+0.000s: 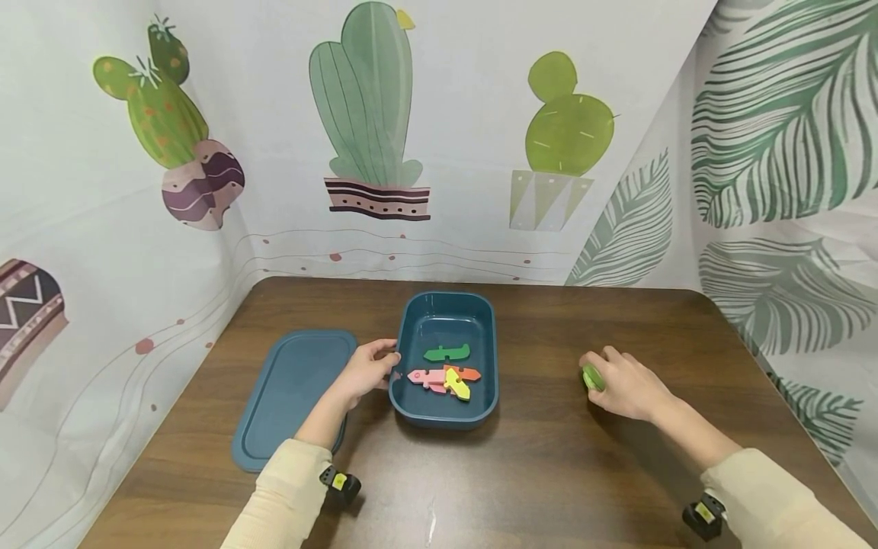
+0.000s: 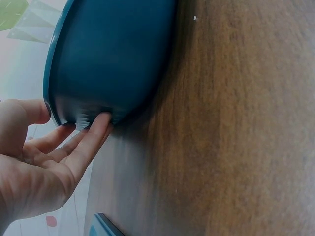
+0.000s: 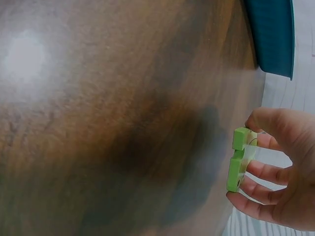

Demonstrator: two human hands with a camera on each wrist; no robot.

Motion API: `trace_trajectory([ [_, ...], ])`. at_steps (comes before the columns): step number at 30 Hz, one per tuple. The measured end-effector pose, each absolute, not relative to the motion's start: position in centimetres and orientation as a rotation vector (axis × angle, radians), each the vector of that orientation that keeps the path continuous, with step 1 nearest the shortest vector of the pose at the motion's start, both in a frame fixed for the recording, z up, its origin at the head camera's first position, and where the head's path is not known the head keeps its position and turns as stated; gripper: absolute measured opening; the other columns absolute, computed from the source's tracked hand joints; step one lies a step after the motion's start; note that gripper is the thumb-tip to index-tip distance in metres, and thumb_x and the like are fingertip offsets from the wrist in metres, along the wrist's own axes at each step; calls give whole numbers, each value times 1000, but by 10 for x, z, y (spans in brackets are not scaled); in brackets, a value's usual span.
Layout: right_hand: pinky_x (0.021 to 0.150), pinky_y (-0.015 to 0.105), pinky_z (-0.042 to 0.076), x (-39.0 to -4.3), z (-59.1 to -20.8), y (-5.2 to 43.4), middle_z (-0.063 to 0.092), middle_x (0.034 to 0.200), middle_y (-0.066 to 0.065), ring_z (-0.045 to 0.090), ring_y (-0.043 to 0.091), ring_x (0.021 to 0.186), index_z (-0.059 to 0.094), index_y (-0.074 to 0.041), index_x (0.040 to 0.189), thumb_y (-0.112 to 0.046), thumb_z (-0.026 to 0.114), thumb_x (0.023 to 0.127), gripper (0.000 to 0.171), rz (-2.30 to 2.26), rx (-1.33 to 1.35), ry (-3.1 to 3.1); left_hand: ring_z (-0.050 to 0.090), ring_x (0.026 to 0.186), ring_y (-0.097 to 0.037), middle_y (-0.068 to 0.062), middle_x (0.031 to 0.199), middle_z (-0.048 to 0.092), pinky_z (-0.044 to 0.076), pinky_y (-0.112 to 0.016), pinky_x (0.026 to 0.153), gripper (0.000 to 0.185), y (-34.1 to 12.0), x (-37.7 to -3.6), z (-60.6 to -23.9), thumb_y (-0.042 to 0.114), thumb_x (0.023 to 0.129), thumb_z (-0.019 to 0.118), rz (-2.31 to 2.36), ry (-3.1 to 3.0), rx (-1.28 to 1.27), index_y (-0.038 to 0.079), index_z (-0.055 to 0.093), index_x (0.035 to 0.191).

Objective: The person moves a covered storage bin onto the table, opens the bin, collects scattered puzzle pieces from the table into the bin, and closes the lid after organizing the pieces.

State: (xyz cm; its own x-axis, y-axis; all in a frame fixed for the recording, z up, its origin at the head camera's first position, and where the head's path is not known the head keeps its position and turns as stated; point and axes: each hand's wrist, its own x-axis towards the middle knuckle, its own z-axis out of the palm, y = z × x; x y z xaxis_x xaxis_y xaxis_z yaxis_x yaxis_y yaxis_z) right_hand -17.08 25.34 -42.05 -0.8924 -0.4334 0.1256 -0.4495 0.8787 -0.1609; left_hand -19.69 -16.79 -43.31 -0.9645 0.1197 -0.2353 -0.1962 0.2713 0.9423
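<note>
My left hand (image 1: 370, 370) grips the left side of a blue rectangular container (image 1: 444, 419). In the left wrist view the thumb lies at the rim and the fingertips (image 2: 102, 119) touch the outer wall. Inside lie several flat notched pieces: a green piece (image 1: 447, 353), pink pieces (image 1: 424, 377), an orange piece (image 1: 469, 374) and a yellow piece (image 1: 456, 384). Off to the right, my right hand (image 1: 631, 385) holds a light green notched piece (image 3: 237, 162) between thumb and fingers, above the table. Part of that piece is hidden by the fingers.
A blue lid (image 1: 291, 396) lies flat on the brown wooden table (image 1: 535, 473), left of the container and partly behind the left forearm. A white curtain (image 1: 473, 114) printed with cacti and leaves hangs behind the table and at its sides.
</note>
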Motion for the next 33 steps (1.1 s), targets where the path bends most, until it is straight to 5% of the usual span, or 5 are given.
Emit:
trace_trajectory([
  [33, 49, 27, 37, -199, -389, 229, 52, 85, 8, 47, 23, 69, 60, -13, 108, -14, 69, 70, 39, 220, 778, -2924, 63, 83, -23, -19, 115, 58, 56, -38, 67, 40, -166, -195, -433, 11, 92, 51, 1725, 2315, -93, 3, 47, 131],
])
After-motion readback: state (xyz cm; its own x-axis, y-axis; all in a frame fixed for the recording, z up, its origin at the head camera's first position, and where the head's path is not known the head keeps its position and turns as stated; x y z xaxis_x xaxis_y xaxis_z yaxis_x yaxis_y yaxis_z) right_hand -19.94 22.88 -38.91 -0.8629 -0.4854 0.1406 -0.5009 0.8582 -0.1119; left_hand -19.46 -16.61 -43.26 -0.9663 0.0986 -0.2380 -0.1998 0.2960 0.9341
